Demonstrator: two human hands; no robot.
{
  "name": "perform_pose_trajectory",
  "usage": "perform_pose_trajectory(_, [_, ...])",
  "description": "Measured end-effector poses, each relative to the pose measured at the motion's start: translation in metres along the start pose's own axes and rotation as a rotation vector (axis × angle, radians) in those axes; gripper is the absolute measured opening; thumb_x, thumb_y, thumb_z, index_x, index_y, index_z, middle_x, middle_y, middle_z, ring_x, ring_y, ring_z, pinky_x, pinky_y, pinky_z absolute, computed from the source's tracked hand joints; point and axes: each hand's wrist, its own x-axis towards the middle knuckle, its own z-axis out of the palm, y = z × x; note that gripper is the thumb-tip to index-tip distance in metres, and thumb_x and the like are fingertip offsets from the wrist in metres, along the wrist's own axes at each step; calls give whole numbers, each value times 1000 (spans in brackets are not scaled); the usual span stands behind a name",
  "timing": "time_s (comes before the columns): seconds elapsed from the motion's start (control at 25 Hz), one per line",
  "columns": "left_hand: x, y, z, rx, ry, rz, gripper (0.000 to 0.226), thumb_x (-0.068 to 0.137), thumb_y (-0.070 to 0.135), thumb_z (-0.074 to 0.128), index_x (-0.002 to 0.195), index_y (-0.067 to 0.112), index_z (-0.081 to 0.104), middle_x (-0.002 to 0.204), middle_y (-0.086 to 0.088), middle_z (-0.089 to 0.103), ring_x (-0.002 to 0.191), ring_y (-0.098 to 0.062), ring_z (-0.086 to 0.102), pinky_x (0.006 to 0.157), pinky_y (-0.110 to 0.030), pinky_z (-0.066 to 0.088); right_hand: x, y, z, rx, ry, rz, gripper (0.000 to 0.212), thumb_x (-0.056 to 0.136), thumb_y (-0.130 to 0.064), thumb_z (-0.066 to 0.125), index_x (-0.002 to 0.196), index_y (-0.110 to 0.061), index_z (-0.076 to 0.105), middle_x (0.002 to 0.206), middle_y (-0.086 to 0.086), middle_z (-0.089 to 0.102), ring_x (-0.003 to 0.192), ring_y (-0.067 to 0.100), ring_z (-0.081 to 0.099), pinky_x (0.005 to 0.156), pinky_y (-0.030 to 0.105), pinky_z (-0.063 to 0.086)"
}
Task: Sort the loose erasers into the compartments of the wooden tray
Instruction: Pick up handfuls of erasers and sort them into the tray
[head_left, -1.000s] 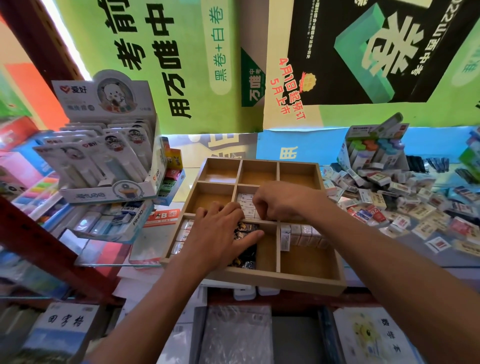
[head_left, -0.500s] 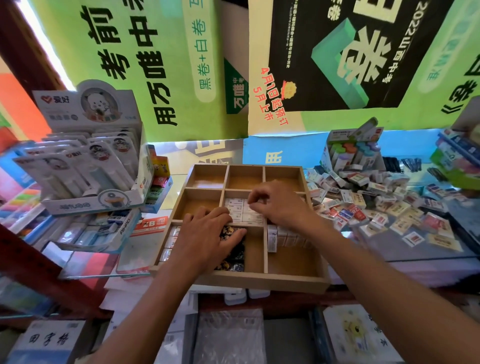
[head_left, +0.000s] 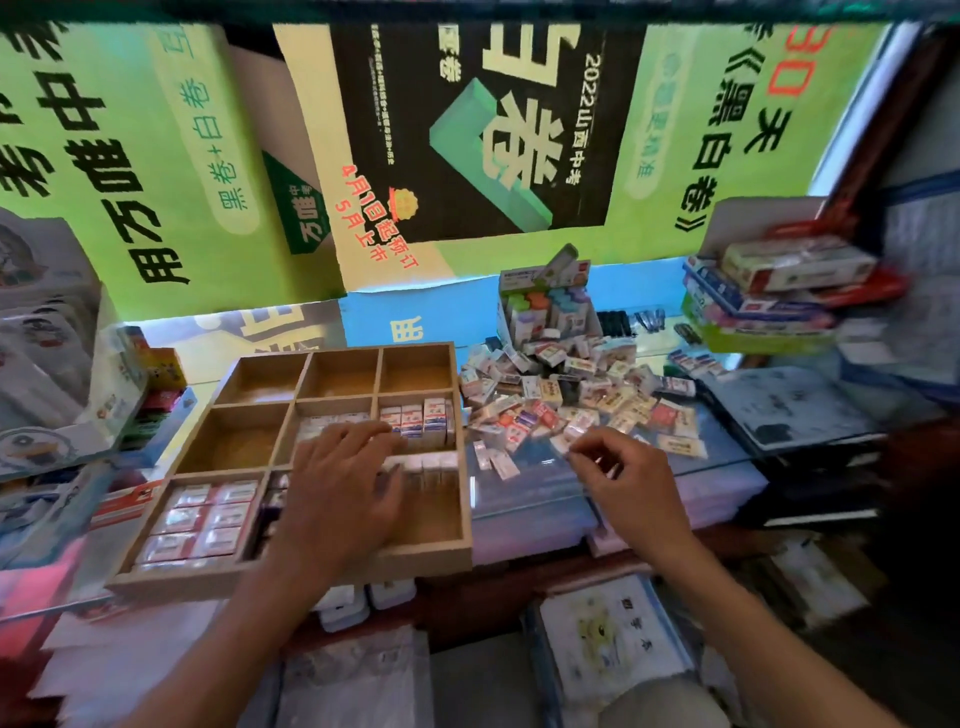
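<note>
Wooden nine-compartment tray (head_left: 291, 571) is partly filled; its far row and one middle cell sit bare. Left hand (head_left: 343, 483) rests spread over it; right hand (head_left: 631, 483), fingers curled and seemingly empty, nears the heaped loose wrapped erasers (head_left: 561, 395) on the glass counter (head_left: 530, 499).

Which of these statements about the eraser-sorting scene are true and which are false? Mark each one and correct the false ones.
1. The loose erasers lie in a pile to the right of the wooden tray. True.
2. All three far-row compartments of the tray hold erasers. False: they show bare wood.
3. The left hand is over the tray. True.
4. The right hand is inside a tray compartment. False: it is outside the tray, at the near edge of the pile.
5. The near left compartment holds erasers. True.
</note>
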Motion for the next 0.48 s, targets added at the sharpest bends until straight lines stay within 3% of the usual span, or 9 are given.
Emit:
perform_pose_trajectory(0.16, [20, 104, 50, -108, -44, 288, 28, 84, 25, 54, 106, 16, 69, 111, -1, 67, 103, -22, 60, 88, -38, 50, 0, 48, -27, -187, 40, -28, 13, 85, -16, 67, 74, -22, 64, 73, -7, 66, 69, 12, 60, 64, 35, 51])
perform_pose_trajectory(0.32, [26, 168, 103, -100, -254, 243, 44, 82, 30, 56, 123, 15, 61, 128, -5, 60, 116, -27, 56, 93, -41, 47, -4, 79, -39, -323, -36, -132, 6, 86, -17, 61, 85, -22, 65, 89, -4, 62, 88, 19, 54, 75, 34, 45])
perform_pose_trajectory(0.4, [31, 174, 121, -27, -246, 255, 43, 83, 39, 49, 118, 18, 62, 123, -4, 60, 111, -26, 57, 87, -40, 49, -7, 80, -46, -283, -72, -179, 10, 84, -17, 59, 89, -18, 69, 92, -4, 65, 90, 15, 55, 79, 32, 44])
perform_pose_trajectory(0.48, [42, 169, 131, -43, -232, 270, 41, 85, 46, 44, 113, 21, 60, 115, -1, 59, 103, -24, 55, 81, -40, 48, -4, 82, -62, -228, 12, -185, 11, 84, -13, 62, 90, -16, 71, 89, -5, 68, 88, 10, 56, 78, 26, 44])
